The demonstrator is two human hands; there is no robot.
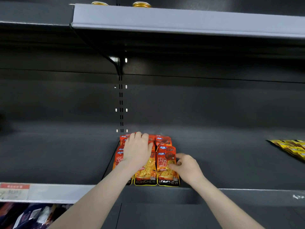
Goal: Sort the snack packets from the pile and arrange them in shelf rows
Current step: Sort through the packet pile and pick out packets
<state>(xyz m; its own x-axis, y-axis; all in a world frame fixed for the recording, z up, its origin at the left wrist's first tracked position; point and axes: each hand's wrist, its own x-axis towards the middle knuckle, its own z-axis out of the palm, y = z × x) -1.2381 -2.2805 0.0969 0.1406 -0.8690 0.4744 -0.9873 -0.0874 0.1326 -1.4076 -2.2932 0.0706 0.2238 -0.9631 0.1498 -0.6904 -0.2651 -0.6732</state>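
Note:
Several orange-red snack packets [145, 172] marked KONCHEW lie in overlapping rows on the dark shelf [231, 162], running from the front edge toward the back. My left hand [137, 151] rests palm down on the left and middle rows, fingers curled over the back packets. My right hand [186, 167] pinches the right edge of the front packet [166, 169] in the right row between thumb and fingers.
Yellow packets [292, 147] lie at the far right of the same shelf. A grey shelf edge [181, 20] hangs overhead with gold lids [141, 4] on top. A price label [14, 191] sits on the front rail at left, with dark packets [29, 215] below.

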